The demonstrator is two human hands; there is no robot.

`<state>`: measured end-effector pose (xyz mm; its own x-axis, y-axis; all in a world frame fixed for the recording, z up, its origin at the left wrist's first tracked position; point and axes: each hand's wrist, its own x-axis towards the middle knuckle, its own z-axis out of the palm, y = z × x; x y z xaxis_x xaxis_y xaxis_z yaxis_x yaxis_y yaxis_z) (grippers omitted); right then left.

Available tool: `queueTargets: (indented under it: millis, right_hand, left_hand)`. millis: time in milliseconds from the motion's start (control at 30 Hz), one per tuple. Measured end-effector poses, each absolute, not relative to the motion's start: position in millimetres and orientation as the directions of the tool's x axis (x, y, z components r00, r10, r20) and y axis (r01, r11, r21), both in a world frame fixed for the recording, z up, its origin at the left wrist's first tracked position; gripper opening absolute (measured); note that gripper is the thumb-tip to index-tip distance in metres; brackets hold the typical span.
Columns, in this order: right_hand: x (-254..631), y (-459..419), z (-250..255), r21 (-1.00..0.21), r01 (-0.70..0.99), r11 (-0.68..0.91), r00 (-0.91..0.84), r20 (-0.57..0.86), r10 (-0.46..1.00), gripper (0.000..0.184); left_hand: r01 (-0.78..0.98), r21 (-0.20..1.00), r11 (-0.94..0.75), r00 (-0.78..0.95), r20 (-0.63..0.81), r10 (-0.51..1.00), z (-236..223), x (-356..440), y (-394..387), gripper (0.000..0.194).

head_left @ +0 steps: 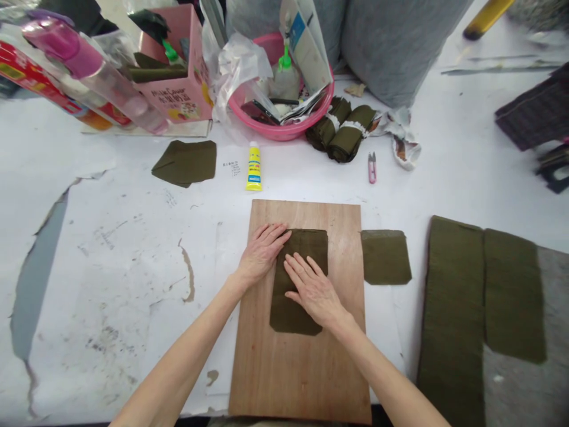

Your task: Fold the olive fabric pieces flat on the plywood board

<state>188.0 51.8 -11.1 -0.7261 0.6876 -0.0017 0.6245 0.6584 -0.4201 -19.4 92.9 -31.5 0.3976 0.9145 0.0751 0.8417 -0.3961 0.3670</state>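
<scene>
An olive-green fabric piece (296, 302) with clipped lower corners lies flat on a wooden board (302, 379). My left hand (263, 252) rests at its upper left edge, fingertips on the cloth and palm partly over the board. Flat on the middle of the cloth lies my right hand (313, 287), fingers stretched out and thumb apart. Neither hand grips anything. A smaller olive fabric piece (386, 258) lies just right of the board. Beyond the board's top edge is a yellow tube (253, 169).
Pink-handled thread snips (372, 169) and rolled olive fabric bundles (351, 133) lie at the back. Behind are a pink basket (284, 131), a pink box (195, 98) and a spray bottle (111, 89). Larger olive panels (453, 320) lie right, another olive piece (189, 163) left.
</scene>
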Motion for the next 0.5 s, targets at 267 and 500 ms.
queueTargets:
  millis: [267, 500]
  right_hand:
    - [191, 66, -5, -0.423, 0.597, 0.682, -0.758, -0.019, 0.652, 0.066]
    - [193, 43, -4, -0.445, 0.532, 0.720, -0.814, -0.036, 0.580, 0.066]
  left_hand:
    - [0.848, 0.355, -0.392, 0.388, 0.085, 0.918, -32, -19, 93, 0.043]
    - [0.856, 0.339, -0.391, 0.386, 0.083, 0.919, -32, -18, 93, 0.042]
